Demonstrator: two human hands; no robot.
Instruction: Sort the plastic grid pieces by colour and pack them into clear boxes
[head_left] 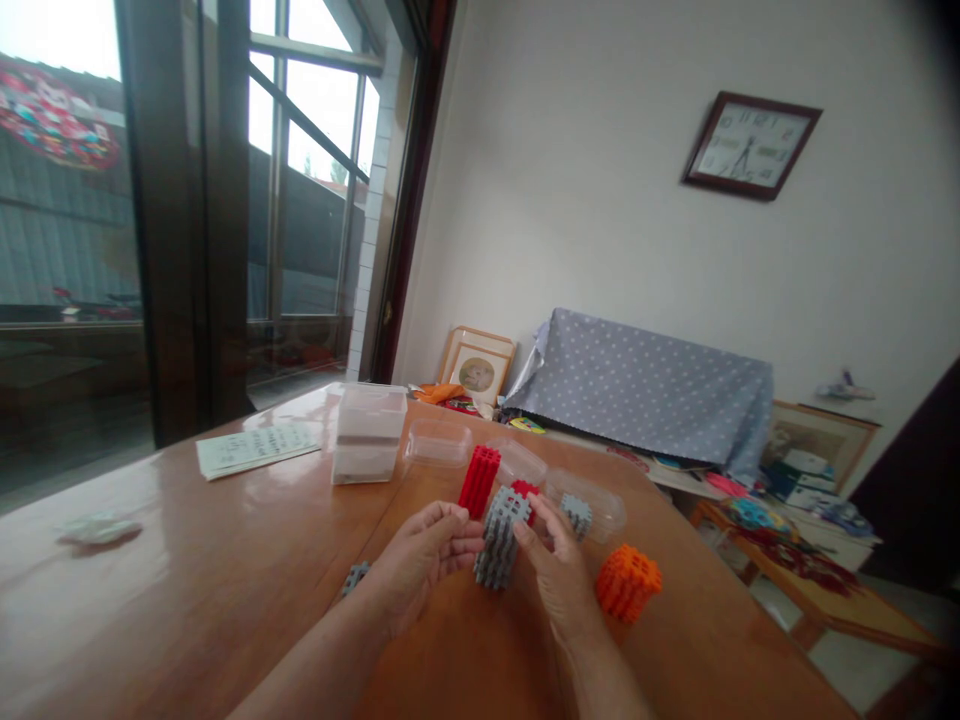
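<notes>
A tall stack of grey interlocking plastic pieces (496, 540) stands upright between my two hands. My left hand (431, 555) is at its left side, fingers loosely bent and apart, with the fingertips close to the stack. Thumb and forefinger of my right hand (556, 565) are at the stack's upper right edge and appear to grip it. Just behind rises a narrow red stack (478, 482); more red pieces (525, 490) are partly hidden by the grey stack. An orange stack (628, 582) stands right of my right hand. By my left forearm lies a small grey piece (355, 577).
Clear plastic trays (439, 443) line the back of the wooden table (247, 570), one near more grey pieces (576, 515). A lidded translucent box (367, 435), paper sheets (259, 450) and a small packet (97, 527) are on the left. Beyond is a dotted cloth (645, 390).
</notes>
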